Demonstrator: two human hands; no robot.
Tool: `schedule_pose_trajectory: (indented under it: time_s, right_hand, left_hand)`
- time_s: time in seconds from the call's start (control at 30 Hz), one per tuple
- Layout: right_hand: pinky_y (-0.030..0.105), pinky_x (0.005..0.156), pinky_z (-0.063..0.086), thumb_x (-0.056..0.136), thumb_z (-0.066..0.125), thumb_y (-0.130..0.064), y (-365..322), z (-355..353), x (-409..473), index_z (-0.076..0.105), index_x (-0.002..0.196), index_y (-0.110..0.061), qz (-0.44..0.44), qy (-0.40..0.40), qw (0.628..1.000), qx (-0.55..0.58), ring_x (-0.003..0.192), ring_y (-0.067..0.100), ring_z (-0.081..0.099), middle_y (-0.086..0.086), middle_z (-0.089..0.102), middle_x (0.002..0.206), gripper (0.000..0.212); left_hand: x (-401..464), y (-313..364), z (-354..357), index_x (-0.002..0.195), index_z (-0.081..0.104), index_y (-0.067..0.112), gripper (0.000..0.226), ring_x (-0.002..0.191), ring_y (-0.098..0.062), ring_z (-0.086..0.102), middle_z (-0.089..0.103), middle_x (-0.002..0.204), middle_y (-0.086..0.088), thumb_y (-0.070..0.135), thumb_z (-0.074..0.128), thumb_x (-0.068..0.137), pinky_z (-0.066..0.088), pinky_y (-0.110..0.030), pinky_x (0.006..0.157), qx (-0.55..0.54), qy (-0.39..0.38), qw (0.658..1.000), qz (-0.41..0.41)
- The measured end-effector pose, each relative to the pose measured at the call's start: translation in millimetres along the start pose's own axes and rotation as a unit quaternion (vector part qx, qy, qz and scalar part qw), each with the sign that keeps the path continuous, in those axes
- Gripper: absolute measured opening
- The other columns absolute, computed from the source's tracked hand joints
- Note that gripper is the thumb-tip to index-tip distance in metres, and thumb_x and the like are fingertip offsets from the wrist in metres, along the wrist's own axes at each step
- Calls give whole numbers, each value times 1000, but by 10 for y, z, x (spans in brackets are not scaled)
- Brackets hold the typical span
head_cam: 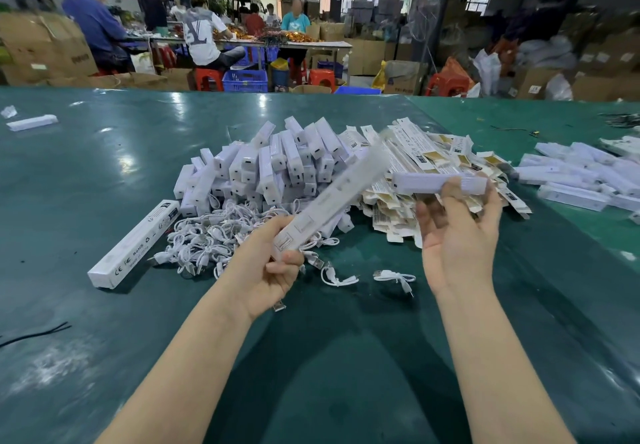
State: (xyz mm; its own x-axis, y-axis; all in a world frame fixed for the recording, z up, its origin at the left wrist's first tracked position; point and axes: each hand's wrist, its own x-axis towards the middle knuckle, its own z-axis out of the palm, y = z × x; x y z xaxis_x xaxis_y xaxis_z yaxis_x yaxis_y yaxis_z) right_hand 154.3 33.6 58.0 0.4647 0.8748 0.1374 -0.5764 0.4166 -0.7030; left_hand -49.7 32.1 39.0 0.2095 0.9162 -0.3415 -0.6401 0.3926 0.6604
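Currently two items are held above the table (pixel 104 173). The lower end of a long white carton (pixel 332 197) is gripped by the left hand (pixel 273 270), fingers curled round it. Its long axis runs diagonally, near end low-left, far end up-right, motion-blurred. A white bar (pixel 436 182) is pinched at the fingertips of the right hand (pixel 457 232), palm toward the camera. Its axis is nearly level, left to right, just beside the carton's far end. Below are heaped bars (pixel 277 163), flat cartons (pixel 415 156) and cables (pixel 207 235).
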Motion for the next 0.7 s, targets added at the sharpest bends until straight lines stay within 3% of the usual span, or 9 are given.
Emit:
schedule_pose_trajectory:
  time_s: [0.07,0.2,0.27,0.4,0.53,0.7]
  right_hand:
    - [24,67,54,93,64,-10,-5,7,10,48,123,-33,11,1,1000,10,80,15,64,8,61,111,41]
    - [21,63,54,92,64,-11,-10,10,26,49,125,-28,37,-9,999,37,68,11,67,-4,73,81,40]
    - [22,63,54,92,64,-10,-2,11,21,49,121,-26,32,-6,999,27,69,13,69,-2,73,85,37]
    - [23,65,54,91,66,-11,9,10,20,47,117,-25,21,9,1000,17,73,15,70,9,64,108,35]
    - [22,64,55,90,68,-14,12,9,26,48,114,-26,20,25,999,31,72,15,69,6,67,100,33]
    - [23,64,54,91,68,-12,18,-2,42,42,132,-23,5,36,999,24,73,16,66,4,65,98,49]
  left_hand:
    - [5,-6,-8,107,55,8,14,35,-1,33,67,84,-5,15,49,96,23,-7,25,7,4,1000,0]
    - [17,17,-15,103,58,8,12,35,-2,34,67,79,-3,14,51,95,22,-8,26,23,30,999,27]
    - [26,33,-29,97,56,10,7,34,-2,33,65,83,-3,13,50,95,20,-7,27,28,35,998,37]
    - [45,35,-52,93,55,12,2,32,-3,32,67,68,0,14,54,94,20,-10,26,48,49,997,46]
    - [35,31,-66,87,56,11,5,32,-3,31,65,65,0,14,58,91,21,-11,27,84,57,994,49]
    - [24,22,-42,77,59,12,13,31,-4,28,65,65,0,14,57,90,21,-12,27,127,74,987,62]
